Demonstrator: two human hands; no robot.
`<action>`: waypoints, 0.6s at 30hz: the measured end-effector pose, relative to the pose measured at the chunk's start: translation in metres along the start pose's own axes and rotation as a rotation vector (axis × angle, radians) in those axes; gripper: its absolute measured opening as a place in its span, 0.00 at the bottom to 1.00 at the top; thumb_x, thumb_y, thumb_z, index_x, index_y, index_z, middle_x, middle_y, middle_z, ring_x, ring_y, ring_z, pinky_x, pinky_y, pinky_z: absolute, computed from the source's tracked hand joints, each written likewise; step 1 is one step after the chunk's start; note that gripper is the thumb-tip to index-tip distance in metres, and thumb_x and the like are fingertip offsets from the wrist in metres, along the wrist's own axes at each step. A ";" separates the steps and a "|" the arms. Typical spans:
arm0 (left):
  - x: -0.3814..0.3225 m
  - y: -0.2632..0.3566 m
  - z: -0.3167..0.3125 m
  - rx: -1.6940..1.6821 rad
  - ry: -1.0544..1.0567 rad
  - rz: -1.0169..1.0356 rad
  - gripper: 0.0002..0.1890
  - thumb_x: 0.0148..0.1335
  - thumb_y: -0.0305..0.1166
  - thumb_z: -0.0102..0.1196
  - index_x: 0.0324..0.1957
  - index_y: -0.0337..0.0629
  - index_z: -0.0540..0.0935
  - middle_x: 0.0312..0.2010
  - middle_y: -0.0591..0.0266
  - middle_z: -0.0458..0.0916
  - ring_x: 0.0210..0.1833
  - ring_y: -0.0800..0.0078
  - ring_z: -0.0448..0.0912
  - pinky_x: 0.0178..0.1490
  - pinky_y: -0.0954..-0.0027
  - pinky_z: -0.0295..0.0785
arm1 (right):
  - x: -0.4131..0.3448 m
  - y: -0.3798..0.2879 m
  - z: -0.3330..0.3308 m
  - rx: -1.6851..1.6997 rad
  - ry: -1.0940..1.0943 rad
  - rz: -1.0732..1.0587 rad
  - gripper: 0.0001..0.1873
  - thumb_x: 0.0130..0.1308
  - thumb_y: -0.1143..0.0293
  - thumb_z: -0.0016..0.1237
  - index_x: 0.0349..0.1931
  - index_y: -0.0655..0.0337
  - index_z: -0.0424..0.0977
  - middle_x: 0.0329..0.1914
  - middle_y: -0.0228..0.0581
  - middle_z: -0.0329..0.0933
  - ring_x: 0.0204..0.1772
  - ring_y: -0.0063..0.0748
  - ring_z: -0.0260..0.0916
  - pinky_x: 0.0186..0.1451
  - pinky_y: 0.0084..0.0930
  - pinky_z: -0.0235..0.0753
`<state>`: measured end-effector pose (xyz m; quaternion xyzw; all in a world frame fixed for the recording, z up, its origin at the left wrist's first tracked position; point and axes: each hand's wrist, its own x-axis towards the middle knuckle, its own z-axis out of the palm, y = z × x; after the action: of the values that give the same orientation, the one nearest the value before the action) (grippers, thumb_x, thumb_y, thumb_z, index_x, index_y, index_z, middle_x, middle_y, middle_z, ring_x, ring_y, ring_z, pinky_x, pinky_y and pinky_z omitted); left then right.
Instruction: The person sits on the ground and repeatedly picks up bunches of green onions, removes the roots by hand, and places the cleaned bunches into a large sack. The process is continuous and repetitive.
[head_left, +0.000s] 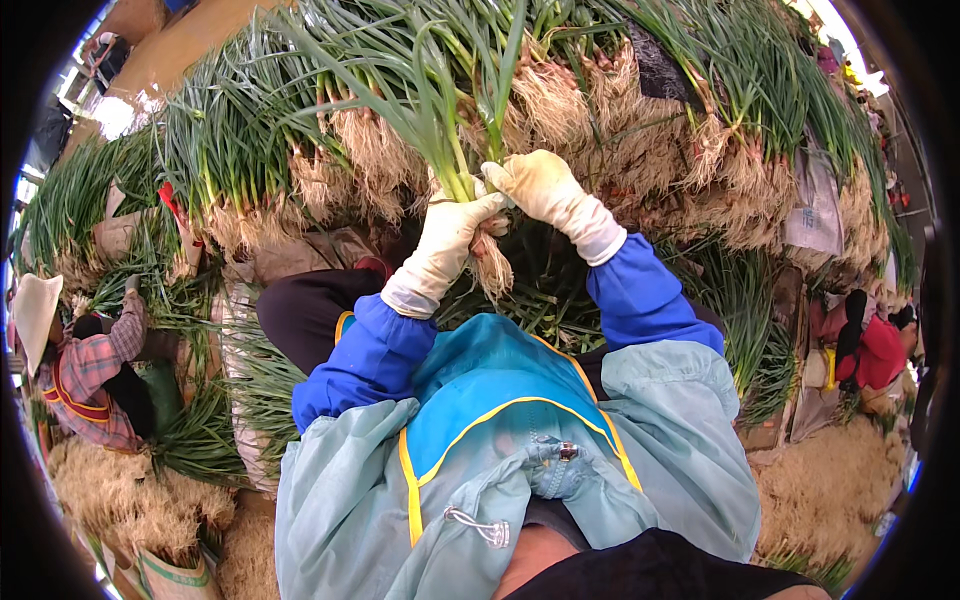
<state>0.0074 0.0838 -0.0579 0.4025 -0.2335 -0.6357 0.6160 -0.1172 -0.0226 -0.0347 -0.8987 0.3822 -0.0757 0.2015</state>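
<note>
My left hand (457, 225), in a cream work glove, is closed around the white lower stems of a small bunch of leafy green plants (450, 165) that look like green onions. The bunch's pale roots (491, 266) hang below that hand. My right hand (547, 191), gloved alike, touches the bunch from the right, its thumb and fingers closed near a green leaf stalk; whether it grips the stalk is partly hidden. Just beyond both hands lies a long row of similar plants (225, 142), leaves pointing away and shaggy roots (555, 105) facing me.
Loose green leaves (555, 292) lie between my knees. Plants are heaped at my left (262, 375) and right (742, 330). A person in a plaid shirt (94, 367) works at the left; another person in red (881, 352) is at the right. Root piles (832, 487) stand behind.
</note>
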 end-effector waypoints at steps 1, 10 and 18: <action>-0.001 0.002 0.000 0.018 0.020 -0.028 0.08 0.56 0.22 0.58 0.30 0.41 0.72 0.24 0.66 0.75 0.23 0.76 0.73 0.28 0.72 0.74 | -0.004 -0.001 0.008 -0.041 0.132 0.019 0.24 0.64 0.49 0.40 0.24 0.59 0.78 0.21 0.46 0.76 0.29 0.49 0.75 0.35 0.41 0.74; -0.030 0.007 0.016 -0.153 -0.075 0.112 0.09 0.56 0.23 0.58 0.30 0.44 0.69 0.28 0.56 0.77 0.21 0.76 0.73 0.27 0.72 0.76 | -0.043 0.072 0.050 -0.317 0.508 0.292 0.16 0.61 0.57 0.45 0.20 0.55 0.76 0.20 0.45 0.75 0.25 0.46 0.76 0.25 0.34 0.75; -0.030 0.005 -0.031 -0.297 -0.106 -0.092 0.24 0.62 0.32 0.54 0.59 0.40 0.64 0.46 0.49 0.79 0.34 0.65 0.82 0.35 0.62 0.80 | -0.085 0.107 0.111 -0.011 -0.407 0.177 0.24 0.58 0.50 0.52 0.37 0.66 0.76 0.33 0.50 0.78 0.40 0.44 0.76 0.44 0.38 0.73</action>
<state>0.0326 0.1186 -0.0652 0.2833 -0.1505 -0.7112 0.6255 -0.2140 0.0054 -0.1787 -0.8595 0.4115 0.1272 0.2754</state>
